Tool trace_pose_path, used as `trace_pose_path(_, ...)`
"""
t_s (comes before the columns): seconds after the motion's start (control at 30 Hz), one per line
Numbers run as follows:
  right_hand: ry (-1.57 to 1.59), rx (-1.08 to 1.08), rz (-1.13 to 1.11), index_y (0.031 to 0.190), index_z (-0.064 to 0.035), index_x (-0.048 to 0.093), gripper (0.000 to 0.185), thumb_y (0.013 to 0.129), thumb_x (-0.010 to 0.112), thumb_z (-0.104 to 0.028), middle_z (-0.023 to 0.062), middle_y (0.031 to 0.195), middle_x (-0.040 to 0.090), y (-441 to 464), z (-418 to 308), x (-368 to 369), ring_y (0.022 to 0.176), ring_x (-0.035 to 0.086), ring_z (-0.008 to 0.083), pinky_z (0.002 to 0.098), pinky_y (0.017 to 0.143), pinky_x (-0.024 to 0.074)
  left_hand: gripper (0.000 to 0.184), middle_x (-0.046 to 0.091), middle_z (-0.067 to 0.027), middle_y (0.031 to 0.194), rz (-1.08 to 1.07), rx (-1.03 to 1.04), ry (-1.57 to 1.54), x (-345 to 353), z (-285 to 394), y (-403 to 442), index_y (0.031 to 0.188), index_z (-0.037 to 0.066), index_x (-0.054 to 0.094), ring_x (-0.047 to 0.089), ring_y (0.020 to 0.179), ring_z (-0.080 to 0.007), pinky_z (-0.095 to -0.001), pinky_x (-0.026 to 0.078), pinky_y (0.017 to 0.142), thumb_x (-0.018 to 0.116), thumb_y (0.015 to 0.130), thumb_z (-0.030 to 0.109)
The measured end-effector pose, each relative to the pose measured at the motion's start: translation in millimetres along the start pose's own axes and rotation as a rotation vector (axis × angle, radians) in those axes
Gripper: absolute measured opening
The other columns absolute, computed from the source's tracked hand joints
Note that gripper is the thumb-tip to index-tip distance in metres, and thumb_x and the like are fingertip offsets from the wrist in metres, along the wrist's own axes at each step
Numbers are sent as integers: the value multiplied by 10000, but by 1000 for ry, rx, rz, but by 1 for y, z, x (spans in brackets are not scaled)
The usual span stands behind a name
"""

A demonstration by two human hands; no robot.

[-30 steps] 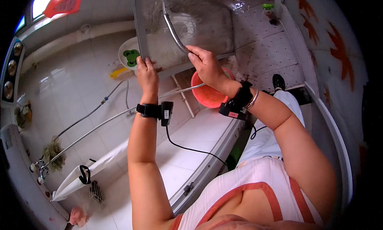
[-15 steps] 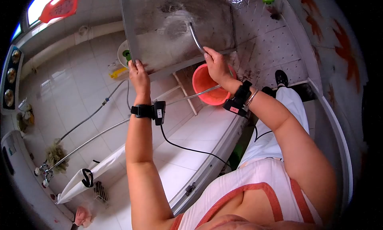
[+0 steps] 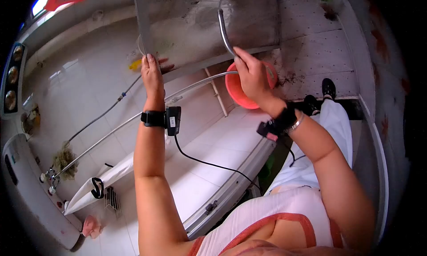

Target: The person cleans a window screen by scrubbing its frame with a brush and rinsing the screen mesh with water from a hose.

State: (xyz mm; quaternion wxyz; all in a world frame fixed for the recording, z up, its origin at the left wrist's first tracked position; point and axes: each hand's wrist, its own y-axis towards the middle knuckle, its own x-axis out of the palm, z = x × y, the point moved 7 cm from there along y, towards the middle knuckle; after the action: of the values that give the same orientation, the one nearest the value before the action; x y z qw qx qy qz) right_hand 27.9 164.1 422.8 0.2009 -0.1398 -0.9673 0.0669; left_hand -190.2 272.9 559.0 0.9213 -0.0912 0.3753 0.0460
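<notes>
My left hand [image 3: 152, 79] grips the metal-edged lower corner of a large, dirty, see-through panel [image 3: 182, 34], its fingers wrapped round the frame. Closed round a shiny metal hose [image 3: 223, 30] is my right hand [image 3: 254, 76], in front of the panel. The hose's free end points up at the panel, and a thin streak that looks like water shows by its tip. Its other part runs left behind my left wrist to a wall tap [image 3: 52, 180]. A red basin [image 3: 240, 94] sits below my right hand.
Along the bottom runs a white ledge with a metal rail [image 3: 231, 178]. A mesh scrubber [image 3: 66, 162] and a rolled white sheet [image 3: 102, 180] are at the left. My shoes [image 3: 328, 88] stand on the tiled floor at the right. A black cable hangs from my left wrist.
My right hand has moved right with the hose, whose tip has swung right across the panel. My left hand still holds the frame, slightly further left. The view has shifted somewhat.
</notes>
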Motion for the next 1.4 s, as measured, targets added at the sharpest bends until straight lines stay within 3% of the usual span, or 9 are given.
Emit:
trace_pose_path(0.2, 100, 47, -308, 1132, 37, 515, 302, 857, 456, -71, 249, 1047, 564, -78, -16, 32, 968, 557, 369, 389, 800, 454, 364, 601, -147, 827, -37, -72, -17, -5, -3, 1, 1064, 42, 461, 632, 683, -244, -320, 533, 586, 365, 940, 371)
trace_pose_path(0.27, 71, 47, -385, 1157, 57, 496, 314, 866, 452, -51, 223, 1024, 589, -90, -12, 36, 885, 599, 254, 305, 769, 445, 377, 607, -153, 836, -55, -56, 3, -5, -3, 1, 1076, 45, 459, 636, 692, -251, -326, 533, 593, 363, 938, 382)
trace_pose_path(0.3, 79, 56, -380, 1157, 57, 496, 314, 866, 452, -51, 223, 1024, 589, -91, -4, 33, 885, 599, 254, 305, 769, 445, 377, 607, -157, 845, -54, -53, 3, -3, 0, -2, 1084, 44, 454, 636, 699, -258, -333, 532, 608, 354, 941, 378)
trace_pose_path(0.37, 37, 193, -338, 1134, 27, 513, 300, 855, 451, -64, 255, 1031, 561, -92, 26, 17, 928, 557, 381, 405, 767, 448, 377, 608, -161, 854, -68, -61, 2, 2, 3, -7, 1092, 43, 450, 636, 706, -266, -340, 531, 624, 346, 943, 373)
trace_pose_path(0.53, -18, 414, -175, 1134, 63, 502, 305, 862, 448, -63, 252, 992, 579, -89, 78, -28, 914, 579, 354, 362, 789, 448, 380, 609, -176, 886, -69, -91, 25, 9, 9, -13, 1089, 29, 446, 635, 738, -280, -361, 523, 663, 326, 949, 361)
trace_pose_path(0.77, 91, 43, -322, 1174, 50, 468, 358, 819, 463, -5, 239, 1006, 565, -89, 8, 4, 910, 564, 374, 395, 770, 457, 395, 607, -173, 889, -40, -94, 56, 16, 18, -23, 1107, 30, 447, 640, 763, -282, -360, 522, 671, 333, 945, 372)
trace_pose_path(1.0, 169, -24, -499, 1190, 24, 457, 396, 796, 497, 15, 181, 826, 554, -99, -24, 19, 675, 583, 339, 376, 557, 478, 425, 588, -183, 947, -35, -64, 38, 12, 13, -21, 1143, 17, 439, 627, 787, -283, -357, 513, 692, 349, 939, 378)
trace_pose_path(1.3, 129, 1, -619, 1170, 28, 466, 381, 790, 490, 18, 170, 794, 554, -109, -25, 18, 647, 578, 335, 386, 529, 475, 466, 574, -194, 983, -21, -78, 62, 17, 18, -23, 1168, 9, 429, 619, 829, -288, -365, 505, 733, 365, 930, 405)
trace_pose_path(1.4, 118, 48, -529, 1161, 28, 474, 369, 793, 486, 11, 188, 805, 559, -98, -22, 8, 656, 572, 354, 404, 543, 472, 440, 577, -175, 976, -13, -67, 64, 17, 17, -23, 1150, 16, 440, 626, 794, -264, -347, 512, 714, 357, 937, 391)
